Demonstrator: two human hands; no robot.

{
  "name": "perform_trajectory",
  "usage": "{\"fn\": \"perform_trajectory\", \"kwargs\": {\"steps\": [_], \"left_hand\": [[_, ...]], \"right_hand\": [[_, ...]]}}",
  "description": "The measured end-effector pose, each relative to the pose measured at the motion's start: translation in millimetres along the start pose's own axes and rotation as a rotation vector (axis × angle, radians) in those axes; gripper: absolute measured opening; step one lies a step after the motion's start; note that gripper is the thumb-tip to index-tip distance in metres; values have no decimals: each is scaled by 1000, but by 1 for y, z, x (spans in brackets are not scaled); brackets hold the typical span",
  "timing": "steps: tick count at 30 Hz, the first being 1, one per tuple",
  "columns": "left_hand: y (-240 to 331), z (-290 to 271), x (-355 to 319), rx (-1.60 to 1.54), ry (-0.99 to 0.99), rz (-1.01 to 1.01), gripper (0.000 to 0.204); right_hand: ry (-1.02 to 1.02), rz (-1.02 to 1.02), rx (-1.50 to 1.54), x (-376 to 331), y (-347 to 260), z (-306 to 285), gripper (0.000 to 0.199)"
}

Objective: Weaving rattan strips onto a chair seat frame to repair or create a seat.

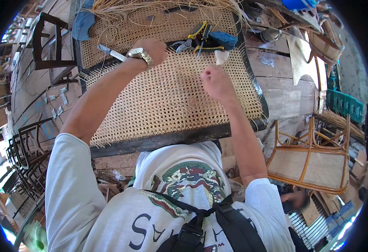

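Observation:
A woven cane panel in a dark frame lies before me, loose strand ends sticking out along its left edge. My left hand, a metal watch on its wrist, is over the far part of the weave with its fingers curled. My right hand is closed in a fist above the right side of the weave. Whatever either hand pinches is too small or hidden. By my left wrist lies a knife. Pruning shears, a yellow-handled tool, a blue cloth and a white scrap lie beyond my hands.
Loose cane strands heap up at the far edge. A dark wooden chair frame stands at far left, a cane-seated rattan chair at right. A green crate and a basket sit farther right. Another person is at lower right.

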State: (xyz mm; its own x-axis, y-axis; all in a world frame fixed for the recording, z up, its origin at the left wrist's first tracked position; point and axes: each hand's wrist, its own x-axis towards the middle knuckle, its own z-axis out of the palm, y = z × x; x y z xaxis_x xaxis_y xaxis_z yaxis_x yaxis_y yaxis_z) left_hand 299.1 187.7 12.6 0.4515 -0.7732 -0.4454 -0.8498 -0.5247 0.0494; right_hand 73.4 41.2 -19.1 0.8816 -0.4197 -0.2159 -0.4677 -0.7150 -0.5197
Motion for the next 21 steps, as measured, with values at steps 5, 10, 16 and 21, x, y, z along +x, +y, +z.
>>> {"fn": "perform_trajectory", "kwargs": {"steps": [5,10,16,21], "left_hand": [[39,-11,-6,-286,-32,257,42],[71,29,10,-88,-153,342,30],[66,34,24,-262,-188,285,49],[59,44,33,-232,-241,317,70]], "right_hand": [[-262,310,-229,6,-10,-25,44],[-379,393,-221,1,-19,-29,47],[-338,388,-106,-4,-4,-27,43],[-229,254,-58,-14,2,-21,38]]}}
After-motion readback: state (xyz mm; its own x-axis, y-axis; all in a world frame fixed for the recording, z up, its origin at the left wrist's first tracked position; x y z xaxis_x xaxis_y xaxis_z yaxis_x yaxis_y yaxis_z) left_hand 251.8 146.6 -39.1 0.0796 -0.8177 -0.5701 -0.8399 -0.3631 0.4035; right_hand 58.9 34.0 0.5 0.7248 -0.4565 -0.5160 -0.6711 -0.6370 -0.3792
